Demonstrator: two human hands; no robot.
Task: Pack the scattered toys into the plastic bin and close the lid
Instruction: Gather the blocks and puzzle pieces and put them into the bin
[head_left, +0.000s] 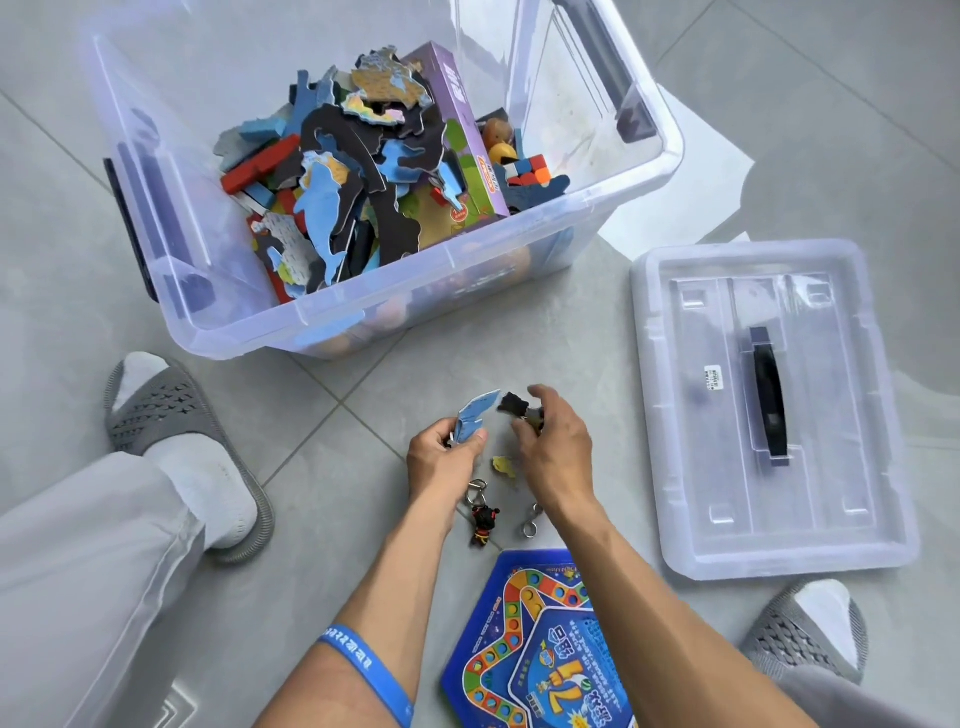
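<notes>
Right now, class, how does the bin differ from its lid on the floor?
The bin is deep and holds a heap of toys; the lid is shallow and holds nothing. The bin has dark handles at its two ends; the lid has one dark handle in its middle. The bin stands open, since the lid lies apart beside it. Both are clear plastic on the tiled floor.

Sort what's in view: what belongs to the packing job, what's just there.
Job:
plastic bin
lid
blue puzzle piece in left hand
dark piece in right hand
keychain figure
metal ring puzzle
yellow piece
blue game board

Just there:
slippers
wristband
</notes>
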